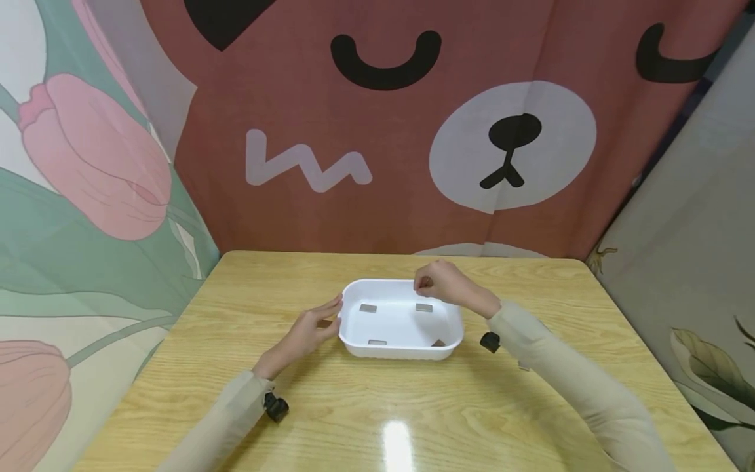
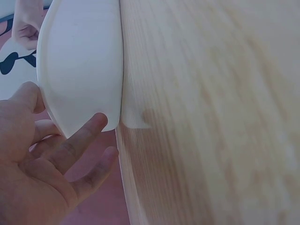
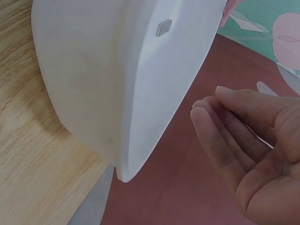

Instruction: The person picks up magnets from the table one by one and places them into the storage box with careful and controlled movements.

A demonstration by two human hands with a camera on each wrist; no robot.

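Note:
A white rectangular plastic tray (image 1: 401, 353) stands on the wooden table. Inside, spread apart, lie several small flat rectangular pieces, among them a grey one (image 1: 424, 307) near the far side and another (image 1: 368, 308) at the far left; one (image 3: 163, 27) shows in the right wrist view. My left hand (image 1: 309, 330) rests its spread fingers (image 2: 77, 143) against the tray's left end. Above the far right rim hovers my right hand (image 1: 445, 282). In the right wrist view its fingers (image 3: 213, 133) are loosely bent, and nothing shows between them and the thumb.
Another small pale piece (image 1: 523, 366) lies on the table (image 1: 330, 419) by the right forearm, partly hidden by the sleeve. A curtain (image 1: 401, 216) with a bear print hangs behind the table's far edge. Printed cloths (image 1: 100, 275) hang at both sides.

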